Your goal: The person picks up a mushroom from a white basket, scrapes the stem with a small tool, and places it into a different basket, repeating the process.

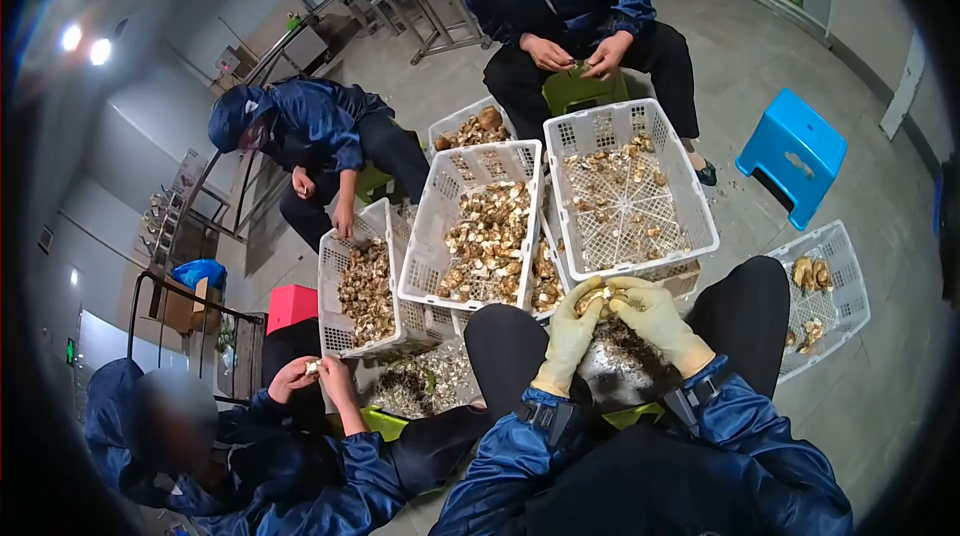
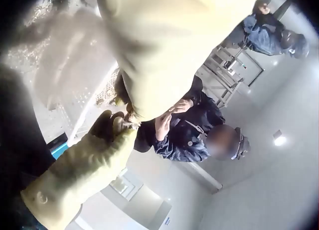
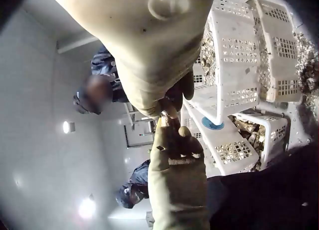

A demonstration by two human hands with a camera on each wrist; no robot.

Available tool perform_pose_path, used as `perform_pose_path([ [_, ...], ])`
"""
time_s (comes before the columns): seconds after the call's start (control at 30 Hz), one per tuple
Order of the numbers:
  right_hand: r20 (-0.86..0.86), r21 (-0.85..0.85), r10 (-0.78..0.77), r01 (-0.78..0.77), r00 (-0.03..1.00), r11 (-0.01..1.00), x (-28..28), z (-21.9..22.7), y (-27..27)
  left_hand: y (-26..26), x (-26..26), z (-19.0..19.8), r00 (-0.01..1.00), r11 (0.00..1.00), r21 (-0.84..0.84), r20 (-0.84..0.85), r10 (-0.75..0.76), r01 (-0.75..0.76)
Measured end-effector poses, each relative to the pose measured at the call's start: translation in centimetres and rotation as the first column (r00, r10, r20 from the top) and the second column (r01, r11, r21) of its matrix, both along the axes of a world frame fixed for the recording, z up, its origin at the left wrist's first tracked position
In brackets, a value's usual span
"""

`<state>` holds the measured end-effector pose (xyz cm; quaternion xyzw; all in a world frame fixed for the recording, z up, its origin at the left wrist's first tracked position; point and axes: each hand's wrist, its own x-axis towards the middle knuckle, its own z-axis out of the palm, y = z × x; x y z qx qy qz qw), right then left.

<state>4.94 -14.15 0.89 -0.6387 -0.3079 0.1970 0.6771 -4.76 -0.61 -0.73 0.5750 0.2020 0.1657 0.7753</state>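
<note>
Both of my hands wear pale yellow rubber gloves and meet in front of my knees. In the head view, my left hand (image 1: 570,336) grips a brownish mushroom (image 1: 598,298) from the left. My right hand (image 1: 662,328) closes on the same mushroom from the right, thumb against it. Each wrist view shows the gloved fingertips (image 3: 167,113) of the two hands together, with the mushroom mostly hidden between them. I cannot tell whether a small tool is also in the right hand. Dark soil and scraps (image 1: 625,356) lie on a pale surface beneath the hands.
White crates of mushroom pieces stand ahead: a middle one (image 1: 412,288), a sparser right one (image 1: 708,241) and a left one (image 1: 325,326). Another crate (image 1: 862,311) holds mushrooms at my right. A blue stool (image 1: 800,151) stands beyond it. Three people in blue jackets sit around the crates.
</note>
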Motion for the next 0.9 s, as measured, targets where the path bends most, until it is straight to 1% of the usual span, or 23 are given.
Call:
perform_pose_path([
  [0.03, -0.043, -0.011, -0.001, 0.001, 0.999, 1.0, -0.1, -0.2, 0.0, 0.0, 0.1, -0.2, 1.0, 1.0, -0.025, 0.018, 0.011, -0.011],
  [0.07, -0.087, -0.021, -0.004, 0.002, 0.996, 1.0, -0.1, -0.6, -0.1, 0.1, 0.0, -0.4, 1.0, 1.0, -0.009, -0.002, 0.005, -0.005],
  [0.1, 0.057, -0.071, -0.073, 0.076, 0.996, 0.995, 0.2, -1.0, 0.0, 0.2, -0.1, -0.5, 1.0, 1.0, 0.007, -0.023, -0.002, 0.002],
  [0.13, 0.035, -0.127, -0.078, 0.082, 0.996, 0.989, 0.4, -0.6, -0.1, 0.3, -0.1, -0.6, 0.999, 1.0, 0.022, -0.043, -0.009, 0.01],
  [0.2, -0.006, -0.238, -0.09, 0.086, 0.996, 0.967, 0.7, 0.5, -0.6, 0.5, -0.1, -0.9, 0.997, 1.0, -0.008, -0.082, -0.009, 0.009],
  [0.23, -0.01, -0.316, -0.109, 0.101, 0.994, 0.943, 1.0, -0.3, -0.6, 0.4, -0.1, -0.6, 0.995, 1.0, -0.015, -0.098, -0.004, 0.002],
  [0.27, -0.038, -0.3, -0.111, 0.094, 0.993, 0.949, 1.1, -0.9, -0.5, 0.4, -0.2, -0.3, 0.994, 1.0, -0.021, -0.114, 0.002, -0.004],
  [0.3, -0.067, -0.284, -0.112, 0.089, 0.991, 0.955, 1.2, -1.5, -0.5, 0.5, -0.4, -0.2, 0.988, 1.0, 0.008, -0.155, 0.001, 0.0],
  [0.33, -0.095, -0.268, -0.113, 0.084, 0.989, 0.96, 1.3, -1.5, -0.4, 0.5, -0.4, -0.2, 0.988, 1.0, -0.029, -0.152, 0.006, -0.011],
  [0.37, -0.126, -0.292, -0.095, 0.054, 0.988, 0.955, 1.3, -1.3, -0.4, 0.5, -0.3, -0.1, 0.989, 0.998, -0.066, -0.148, 0.011, -0.021],
  [0.4, -0.11, -0.229, -0.081, 0.053, 0.991, 0.972, 1.0, -1.2, -0.4, 0.5, -0.3, -0.1, 0.989, 0.994, -0.103, -0.145, 0.016, -0.031],
  [0.43, -0.094, -0.166, -0.067, 0.051, 0.993, 0.985, 0.1, 0.9, -0.3, 0.5, -0.3, -0.3, 0.992, 0.994, -0.102, -0.123, 0.031, -0.044],
  [0.47, -0.077, -0.101, -0.055, 0.047, 0.995, 0.994, -0.3, 2.0, -0.3, 0.5, -0.3, -0.5, 0.991, 0.995, -0.092, -0.13, 0.033, -0.045],
  [0.5, 0.12, -0.088, 0.027, -0.016, 0.992, 0.996, 0.2, 0.1, -0.5, 0.5, -0.2, -0.7, 0.99, 0.996, -0.082, -0.136, 0.035, -0.046],
  [0.6, 0.202, -0.07, 0.033, -0.019, 0.979, 0.997, 0.3, -0.7, -0.3, 0.4, -0.4, -0.1, 0.99, 1.0, -0.012, -0.139, 0.027, -0.029],
  [0.63, 0.168, -0.022, 0.008, -0.005, 0.986, 1.0, 0.1, -0.1, -0.1, 0.5, -0.4, -0.2, 0.99, 1.0, 0.002, -0.143, 0.015, -0.015],
  [0.73, -0.118, -0.172, -0.04, 0.019, 0.992, 0.985, 0.4, 0.2, -0.4, 0.6, -0.4, -0.7, 0.987, 1.0, 0.003, -0.161, -0.005, 0.005],
  [0.8, -0.14, -0.185, -0.048, 0.022, 0.989, 0.983, 0.5, 0.4, -0.4, 0.6, -0.5, -0.9, 0.987, 1.0, 0.005, -0.16, -0.022, 0.023],
  [0.87, -0.174, -0.181, -0.044, 0.012, 0.984, 0.983, 0.5, 0.2, -0.5, 0.4, -0.4, -0.8, 0.988, 1.0, -0.031, -0.157, -0.001, -0.003],
  [0.9, -0.081, -0.132, -0.024, 0.013, 0.996, 0.991, 0.4, 0.3, -0.4, 0.4, -0.4, -0.8, 0.987, 0.999, -0.05, -0.163, 0.004, -0.012],
])
